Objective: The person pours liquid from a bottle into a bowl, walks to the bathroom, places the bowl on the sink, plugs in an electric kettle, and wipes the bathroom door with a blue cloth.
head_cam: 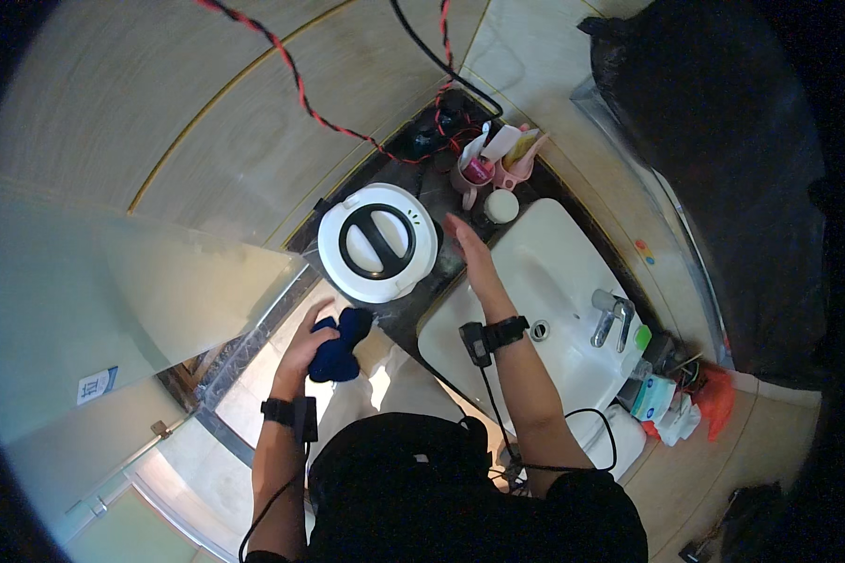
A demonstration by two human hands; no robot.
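My left hand [308, 346] grips a dark blue bundle of cloth [341, 348], possibly socks, below the front of the counter. Above it, on the dark stone counter [403, 320], stands a round white appliance [332, 264] whose lid carries a black-rimmed round handle [377, 241]. My right hand [472, 253] is raised with fingers extended, between the appliance and the white washbasin [535, 281]. It holds nothing, and its fingertips are blurred. I cannot tell whether it touches the appliance's side.
Behind my right hand stand a white-lidded jar [501, 207] and pink cups [467, 184] with toiletries. A chrome faucet [612, 320] rises from the basin's right side. A twisted red-black cable [299, 88] hangs across the wall. A frosted glass panel [134, 281] stands at left.
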